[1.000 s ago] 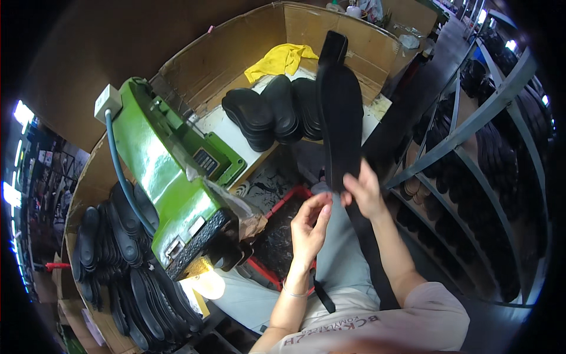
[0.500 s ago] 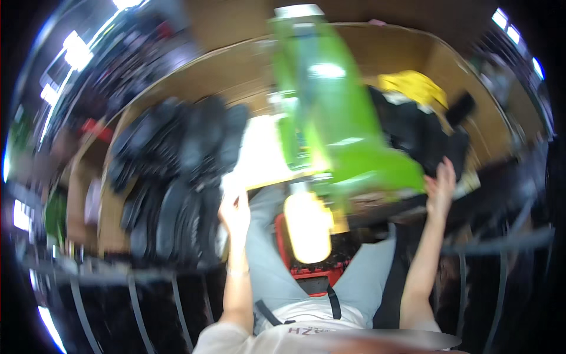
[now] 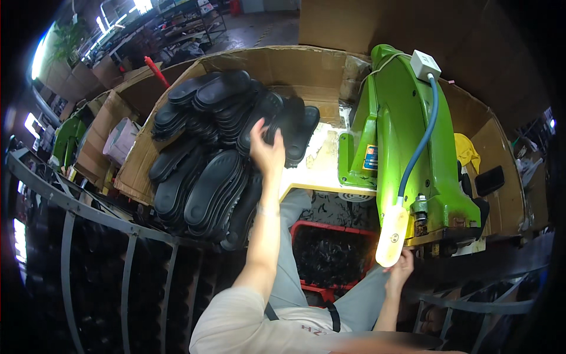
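My left hand (image 3: 269,154) reaches over a bench stacked with black shoe soles (image 3: 215,186), its thumb and fingers apart. Just beyond the fingertips a dark sole (image 3: 289,124) looks smeared; I see no firm grip on it. My right hand (image 3: 401,269) is low by the machine's front, beside the lower end of a lit yellow-white lamp (image 3: 391,239). Its fingers are curled in, and whatever they hold is hidden or too small to name. The green machine (image 3: 407,130) rises between the sole stacks and the right side, a blue cable running down to the lamp.
Cardboard walls (image 3: 289,68) ring the bench. A red bin (image 3: 302,233) of black scraps stands between my knees. Beyond the machine lie a yellow cloth (image 3: 466,150) and a black piece (image 3: 490,180). Grey metal railings (image 3: 127,227) curve along both sides.
The view has swung left. My left hand has gone forward to the sole stacks. My right hand has left the black pile on the right and come in beside the lamp.
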Demonstrator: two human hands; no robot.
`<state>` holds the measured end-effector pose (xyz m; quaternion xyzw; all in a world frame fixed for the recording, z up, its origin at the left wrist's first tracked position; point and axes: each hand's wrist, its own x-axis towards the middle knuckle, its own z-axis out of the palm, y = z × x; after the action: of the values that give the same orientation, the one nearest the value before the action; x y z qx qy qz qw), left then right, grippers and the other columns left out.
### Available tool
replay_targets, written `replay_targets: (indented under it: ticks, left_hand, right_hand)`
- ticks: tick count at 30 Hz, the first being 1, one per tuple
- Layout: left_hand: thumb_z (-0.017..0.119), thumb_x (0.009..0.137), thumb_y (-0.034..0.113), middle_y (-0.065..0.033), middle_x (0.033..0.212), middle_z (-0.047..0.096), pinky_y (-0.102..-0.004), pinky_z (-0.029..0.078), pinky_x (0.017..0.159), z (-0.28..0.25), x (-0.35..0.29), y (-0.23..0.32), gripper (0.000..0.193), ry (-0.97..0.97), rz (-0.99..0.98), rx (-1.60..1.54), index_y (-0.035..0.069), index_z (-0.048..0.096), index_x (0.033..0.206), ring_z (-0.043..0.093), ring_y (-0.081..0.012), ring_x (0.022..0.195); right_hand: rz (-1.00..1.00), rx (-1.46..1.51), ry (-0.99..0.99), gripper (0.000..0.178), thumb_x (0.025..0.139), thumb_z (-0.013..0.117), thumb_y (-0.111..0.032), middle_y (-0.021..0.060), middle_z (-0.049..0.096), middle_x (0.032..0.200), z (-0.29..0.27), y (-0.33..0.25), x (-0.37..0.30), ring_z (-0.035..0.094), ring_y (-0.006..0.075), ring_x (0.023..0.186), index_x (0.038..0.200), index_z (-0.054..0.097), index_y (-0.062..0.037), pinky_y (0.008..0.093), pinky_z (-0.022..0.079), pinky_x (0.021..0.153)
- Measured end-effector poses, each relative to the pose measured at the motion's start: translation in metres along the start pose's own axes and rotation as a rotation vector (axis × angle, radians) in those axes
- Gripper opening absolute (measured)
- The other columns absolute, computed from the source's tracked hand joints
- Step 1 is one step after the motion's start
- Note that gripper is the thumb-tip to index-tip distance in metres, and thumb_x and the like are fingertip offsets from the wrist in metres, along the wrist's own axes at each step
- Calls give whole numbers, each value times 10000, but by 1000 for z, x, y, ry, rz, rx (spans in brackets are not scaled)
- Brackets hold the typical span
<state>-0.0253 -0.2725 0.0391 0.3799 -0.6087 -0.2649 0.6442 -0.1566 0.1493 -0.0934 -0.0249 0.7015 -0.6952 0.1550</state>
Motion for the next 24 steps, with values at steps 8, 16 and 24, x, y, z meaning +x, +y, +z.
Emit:
replay_targets:
  ticks: [8,16,24]
  left_hand:
    - [686,704,-101,-164,1040,545,-290,507,795,-103,-157,122,707,-311,-306,-341,-19,314,1299,595,-194,876]
    - [620,852,150,-144,1123,594,-312,408,927,-87,-243,138,398,-1248,-817,-404,-43,515,1185,567,-208,1010]
    - [656,818,118,-27,658,594,-243,415,536,-27,-235,145,127,-1222,-311,-218,-4,639,850,501,-62,595]
  right_hand:
    - [165,349,-761,891,693,790,-208,119,413,1311,51,-11,-80,486,192,1129,1377,258,2,287,416,921]
    - [471,422,-596,658,721,710,19,59,518,1223,3,15,-150,489,176,1122,1309,418,-21,314,381,975]
    - [488,653,-631,540,758,646,59,81,528,1190,3,-1,-163,507,197,1100,1258,454,-7,326,412,944]
